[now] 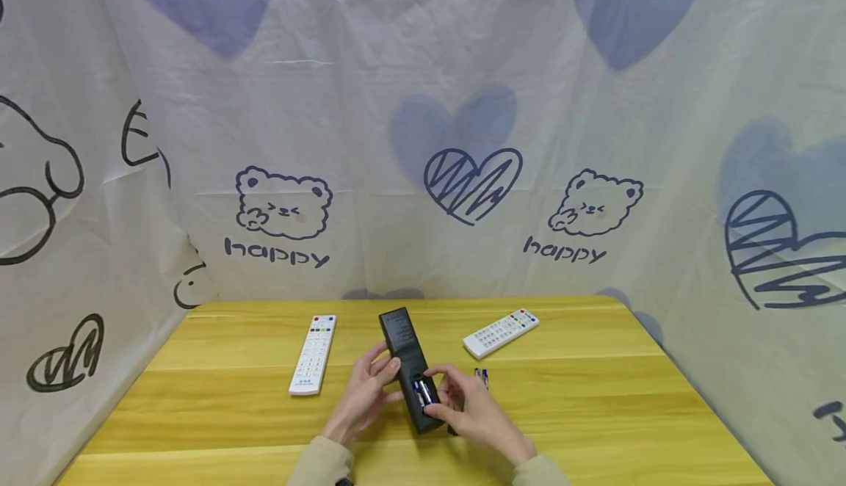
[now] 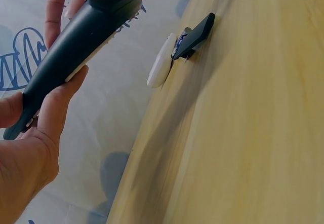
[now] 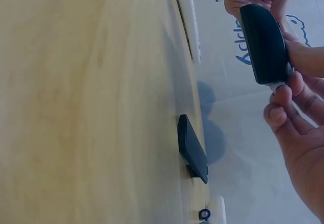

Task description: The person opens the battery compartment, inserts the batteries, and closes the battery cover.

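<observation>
A black remote control [image 1: 405,346] is held tilted, its back facing up and its battery compartment uncovered. Silver-and-blue batteries [image 1: 421,392] show in the compartment. My left hand [image 1: 363,392] grips the remote along its left side, thumb on the back and fingers beneath. With thumb and index finger, my right hand [image 1: 472,409] pinches a battery at the compartment's right edge; the other fingers curl below. The left wrist view shows the remote raised above the table. Under my right hand lies a black battery cover [image 3: 192,150], mostly hidden in the head view.
Two blue batteries [image 1: 485,377] lie on the wooden table [image 1: 615,412] just beyond my right hand. One white remote control [image 1: 313,357] lies to the left, and another white remote [image 1: 501,333] at the back right. A printed cloth [image 1: 410,266] hangs behind the table.
</observation>
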Demonstrator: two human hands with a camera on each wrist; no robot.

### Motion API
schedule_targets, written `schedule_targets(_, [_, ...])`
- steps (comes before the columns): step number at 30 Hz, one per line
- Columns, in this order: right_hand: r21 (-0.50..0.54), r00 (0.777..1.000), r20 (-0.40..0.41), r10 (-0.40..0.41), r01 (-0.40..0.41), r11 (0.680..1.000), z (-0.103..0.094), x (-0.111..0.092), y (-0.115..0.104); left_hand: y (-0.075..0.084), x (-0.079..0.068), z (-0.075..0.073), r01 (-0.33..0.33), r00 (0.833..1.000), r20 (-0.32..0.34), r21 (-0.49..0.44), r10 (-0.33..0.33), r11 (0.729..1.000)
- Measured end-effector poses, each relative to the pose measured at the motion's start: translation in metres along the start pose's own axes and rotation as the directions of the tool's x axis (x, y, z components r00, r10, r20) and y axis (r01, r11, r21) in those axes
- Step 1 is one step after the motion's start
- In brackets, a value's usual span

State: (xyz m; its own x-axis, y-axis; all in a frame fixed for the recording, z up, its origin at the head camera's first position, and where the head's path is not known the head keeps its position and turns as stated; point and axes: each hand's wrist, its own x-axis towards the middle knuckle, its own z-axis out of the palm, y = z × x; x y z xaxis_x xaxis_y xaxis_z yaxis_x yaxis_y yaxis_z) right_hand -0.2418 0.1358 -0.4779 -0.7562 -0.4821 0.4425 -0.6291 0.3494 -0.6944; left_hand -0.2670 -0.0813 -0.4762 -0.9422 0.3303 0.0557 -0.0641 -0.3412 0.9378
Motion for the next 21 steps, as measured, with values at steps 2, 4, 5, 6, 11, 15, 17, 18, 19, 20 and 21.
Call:
schedule_targets(2, [0.026, 0.999, 0.004, 0.045, -0.045, 0.999, -0.0005, -0.0004, -0.0013, -0.0002, 0.0001, 0.0004, 0.003, 1.000, 0.009, -0.002, -0.003, 1.000])
schedule_targets(4, [0.046, 0.997, 0.015, 0.082, -0.082, 0.996, -0.0012, -0.0012, -0.0021, -0.0007, 0.0002, 0.0005, 0.002, 1.000, 0.019, -0.005, -0.002, 1.000])
schedule_targets(5, [0.053, 0.995, 0.020, 0.095, -0.096, 0.994, -0.0015, -0.0016, -0.0022, -0.0010, 0.0002, 0.0005, 0.001, 1.000, 0.024, -0.004, 0.000, 1.000])
schedule_targets(6, [0.059, 0.994, 0.024, 0.108, -0.109, 0.992, -0.0018, -0.0022, -0.0024, -0.0014, 0.0003, 0.0004, 0.001, 1.000, 0.029, -0.004, -0.001, 1.000])
schedule_targets(11, [0.094, 0.992, 0.032, 0.123, -0.125, 0.988, -0.0017, -0.0028, 0.0002, -0.0016, 0.0006, -0.0006, 0.006, 0.999, 0.047, -0.006, -0.005, 1.000])
schedule_targets(15, [0.128, 0.990, 0.034, 0.139, -0.142, 0.982, -0.0012, -0.0023, 0.0025, -0.0014, 0.0010, -0.0015, 0.004, 0.999, 0.052, 0.002, -0.004, 1.000])
schedule_targets(17, [0.144, 0.988, 0.040, 0.151, -0.155, 0.977, -0.0012, -0.0020, 0.0027, -0.0015, 0.0015, -0.0017, 0.004, 0.999, 0.050, 0.003, -0.004, 1.000])
schedule_targets(18, [0.151, 0.987, 0.043, 0.158, -0.163, 0.975, -0.0013, -0.0019, 0.0026, -0.0015, 0.0017, -0.0017, 0.005, 0.999, 0.049, 0.002, -0.005, 1.000])
schedule_targets(19, [0.157, 0.986, 0.046, 0.163, -0.169, 0.973, -0.0015, -0.0017, 0.0023, -0.0014, 0.0019, -0.0015, 0.007, 0.999, 0.050, -0.001, -0.007, 1.000])
schedule_targets(20, [0.161, 0.985, 0.048, 0.167, -0.173, 0.972, -0.0018, -0.0016, 0.0019, -0.0015, 0.0021, -0.0016, 0.008, 0.999, 0.049, -0.003, -0.008, 1.000])
schedule_targets(21, [0.165, 0.984, 0.049, 0.171, -0.176, 0.970, -0.0021, -0.0014, 0.0012, -0.0015, 0.0022, -0.0016, 0.009, 0.999, 0.049, -0.005, -0.009, 1.000])
